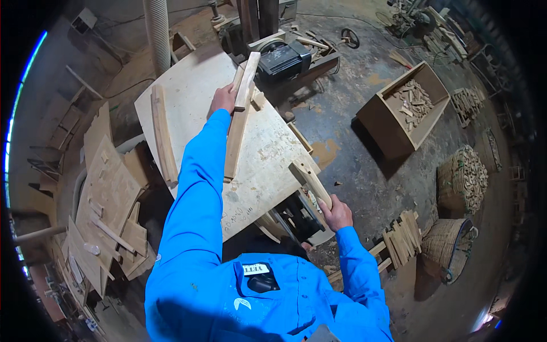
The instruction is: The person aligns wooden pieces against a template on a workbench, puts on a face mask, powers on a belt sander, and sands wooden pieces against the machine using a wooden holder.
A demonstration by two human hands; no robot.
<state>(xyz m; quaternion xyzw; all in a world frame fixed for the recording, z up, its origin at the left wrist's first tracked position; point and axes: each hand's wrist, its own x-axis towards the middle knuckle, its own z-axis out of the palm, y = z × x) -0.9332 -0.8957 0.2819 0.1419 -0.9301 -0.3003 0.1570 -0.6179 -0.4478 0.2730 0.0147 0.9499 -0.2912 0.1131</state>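
My left hand (224, 99) is closed at the edge of a short wooden piece (248, 80), far out on the pale wooden worktop (265, 139). That piece sits over a longer wooden strip (237, 142) lying on the top. Part of the fingers is hidden by the wood. My right hand (337, 214), at the near right of the worktop, grips the near end of another wooden piece (314, 185), whose far end lies by the worktop's corner. A slightly curved wooden strip (162, 134) rests along the left side of the top.
A black motor (284, 60) stands beyond the worktop, near a ribbed hose (157, 37). On the floor to the right are a wooden box (387, 128) of offcuts, woven baskets (447, 242) and stacked wood strips (402, 239). Boards (105, 199) lean at the left.
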